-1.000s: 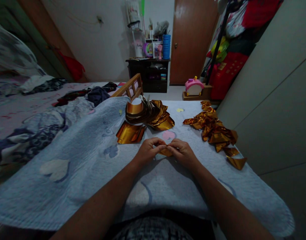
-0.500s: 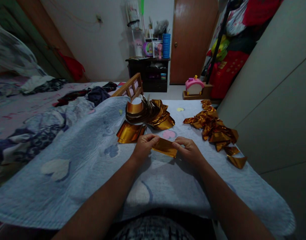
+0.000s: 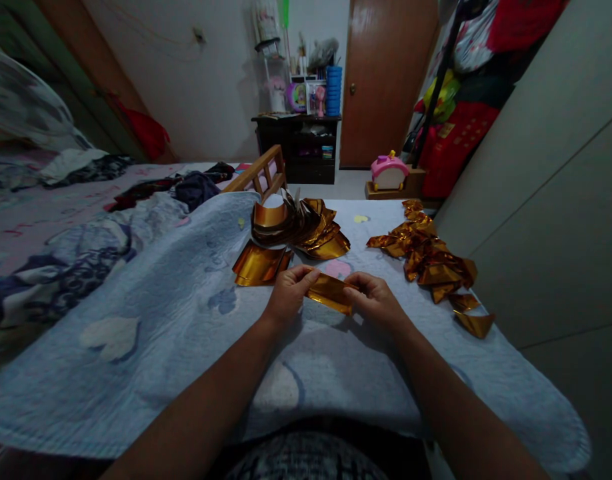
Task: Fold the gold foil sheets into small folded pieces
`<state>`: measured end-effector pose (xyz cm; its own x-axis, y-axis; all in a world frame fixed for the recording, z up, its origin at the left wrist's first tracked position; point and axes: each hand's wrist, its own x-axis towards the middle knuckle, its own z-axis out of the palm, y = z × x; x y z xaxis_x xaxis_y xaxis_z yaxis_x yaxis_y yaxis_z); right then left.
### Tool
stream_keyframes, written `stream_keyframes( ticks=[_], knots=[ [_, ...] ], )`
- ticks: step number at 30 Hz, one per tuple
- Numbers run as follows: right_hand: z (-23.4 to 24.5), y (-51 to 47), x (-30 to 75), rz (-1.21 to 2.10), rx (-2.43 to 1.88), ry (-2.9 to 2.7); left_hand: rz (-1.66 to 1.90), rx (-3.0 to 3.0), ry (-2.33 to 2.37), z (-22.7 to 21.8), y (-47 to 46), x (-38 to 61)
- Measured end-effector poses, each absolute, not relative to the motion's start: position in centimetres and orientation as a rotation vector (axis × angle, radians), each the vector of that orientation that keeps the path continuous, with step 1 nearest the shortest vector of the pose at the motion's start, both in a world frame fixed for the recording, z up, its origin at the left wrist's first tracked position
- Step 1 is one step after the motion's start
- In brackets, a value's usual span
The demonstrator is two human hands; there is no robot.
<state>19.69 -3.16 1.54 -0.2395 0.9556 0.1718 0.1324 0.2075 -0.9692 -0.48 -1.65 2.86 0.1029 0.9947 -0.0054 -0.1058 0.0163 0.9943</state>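
Note:
A sheet of gold foil paper (image 3: 330, 292), folded into a narrow strip, is stretched between my two hands just above the bedspread. My left hand (image 3: 290, 291) pinches its left end with the thumb on top. At the other end, the fingers and thumb of my right hand (image 3: 370, 297) close on the strip. Beyond my left hand lies a fanned stack of gold foil sheets (image 3: 326, 248), with a few loose curved gold sheets (image 3: 260, 265) in front of it. Folded gold foil pieces (image 3: 426, 257) form a heap along the right side.
A light blue bedspread (image 3: 186, 373) with heart shapes covers the surface under my hands. At left is a bed with rumpled clothes (image 3: 196, 190). A wooden rail (image 3: 266, 170) stands at the far edge. A pale cabinet (image 3: 551, 233) borders the right side.
The gold strip looks narrower and has tilted a little between my fingers. Both hands keep nearly the same place, with small finger shifts. The stack and heap have not moved.

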Motion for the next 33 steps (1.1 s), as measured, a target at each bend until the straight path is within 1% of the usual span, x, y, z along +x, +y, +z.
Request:
stream_keyframes(
  ticks=[3, 7, 9, 11, 13, 16, 21, 28, 33],
  knots=[
    [1.4, -3.1, 19.4, 1.06, -1.09, -1.567, 1.238, 1.206, 1.092, 2.7, -1.7, -0.3],
    [1.7, -3.2, 19.3, 0.689, -1.146, -1.563, 1.494, 1.26, 1.284, 2.5, -1.7, -0.2],
    [1.7, -3.2, 19.1, 0.484, -1.095, -1.617, 1.418, 1.286, 1.243, 2.6, -1.9, -0.2],
    [1.6, -3.3, 19.0, 0.346, -1.034, -1.689, 1.232, 1.272, 1.121, 2.7, -2.0, -0.1],
    [1.3, -3.4, 18.8, 0.254, -0.999, -1.765, 1.086, 1.215, 1.016, 2.8, -2.1, 0.1],
    [1.0, -3.6, 18.6, 0.146, -0.98, -1.873, 1.037, 1.153, 0.957, 2.7, -2.1, 0.3],
    [1.0, -4.0, 18.2, 0.107, -0.974, -1.994, 1.103, 1.17, 0.959, 2.6, -1.9, 0.2],
    [1.1, -4.2, 18.3, 0.042, -1.076, -1.842, 1.129, 1.355, 1.076, 2.4, -1.9, 0.0],
    [1.4, -4.2, 18.2, 0.102, -1.036, -1.892, 1.133, 1.488, 1.073, 2.2, -2.1, 0.0]
  ],
)
